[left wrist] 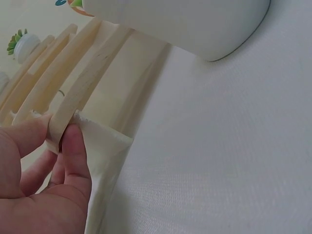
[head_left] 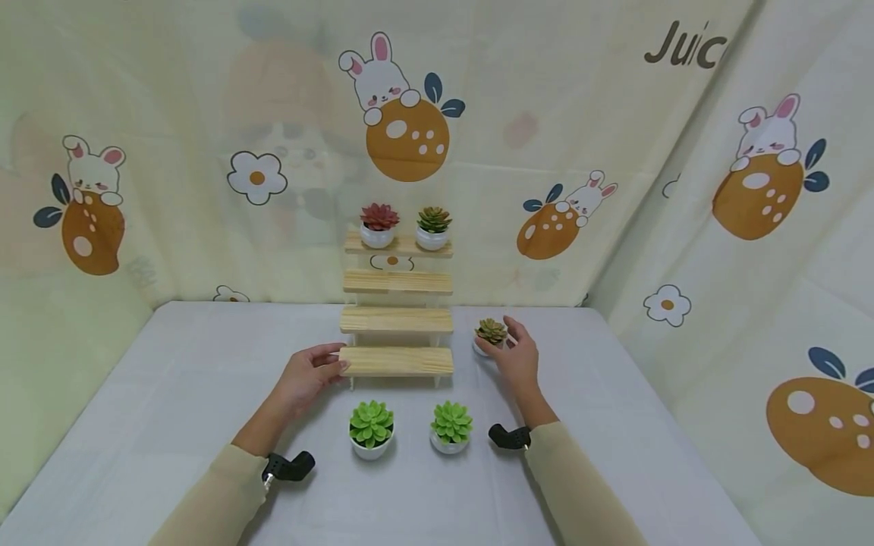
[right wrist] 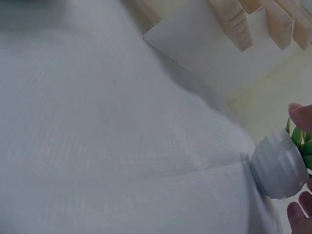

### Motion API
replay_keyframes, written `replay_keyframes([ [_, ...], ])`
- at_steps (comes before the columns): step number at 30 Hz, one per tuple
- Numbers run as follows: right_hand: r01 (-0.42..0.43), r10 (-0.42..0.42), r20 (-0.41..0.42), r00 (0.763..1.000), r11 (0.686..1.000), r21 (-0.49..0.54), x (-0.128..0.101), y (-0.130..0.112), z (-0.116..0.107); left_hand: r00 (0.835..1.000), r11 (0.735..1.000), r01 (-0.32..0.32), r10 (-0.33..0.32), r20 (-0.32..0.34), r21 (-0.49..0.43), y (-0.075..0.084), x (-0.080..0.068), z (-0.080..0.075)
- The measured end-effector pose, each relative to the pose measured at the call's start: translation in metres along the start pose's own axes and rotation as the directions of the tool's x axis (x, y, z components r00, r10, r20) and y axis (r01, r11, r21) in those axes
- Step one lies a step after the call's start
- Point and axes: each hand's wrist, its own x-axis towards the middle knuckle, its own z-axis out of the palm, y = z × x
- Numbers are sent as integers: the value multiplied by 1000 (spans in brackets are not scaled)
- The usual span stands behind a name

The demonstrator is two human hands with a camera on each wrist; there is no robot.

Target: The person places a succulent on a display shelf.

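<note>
My left hand (head_left: pixel 306 381) pinches the left end of the lowest board of a tiered wooden display stand (head_left: pixel 396 362), thumb above and fingers below in the left wrist view. To the right of the stand, my right hand (head_left: pixel 519 362) is spread around a small potted succulent (head_left: pixel 491 331) with yellowish-green leaves. In the right wrist view its ribbed white pot (right wrist: pixel 278 165) rests on the cloth, between the thumb (right wrist: pixel 301 117) and fingers; part of the plant is cut off by the frame edge.
A red succulent (head_left: pixel 378 218) and a green one (head_left: pixel 433 220) stand on the top board. Two bright green potted succulents (head_left: pixel 372 425) (head_left: pixel 451 422) stand before the stand on the white-covered table (head_left: pixel 171 394). A printed curtain (head_left: pixel 478 152) hangs behind.
</note>
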Motion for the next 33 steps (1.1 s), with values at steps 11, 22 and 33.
replay_keyframes([
  [11, -75, 75, -2, 997, 996, 40, -1, 13, 5, 1000, 1000, -3, 3, 0, -10, -1, 1, 0],
  [22, -87, 87, -28, 996, 996, 10, 3, 16, 7, 1000, 1000, 13, -13, -15, -3, 3, -1, 1],
  [33, -103, 102, -19, 995, 994, -28, 0, 11, 4, 1000, 1000, 13, -13, -13, 2, 3, -1, 1],
])
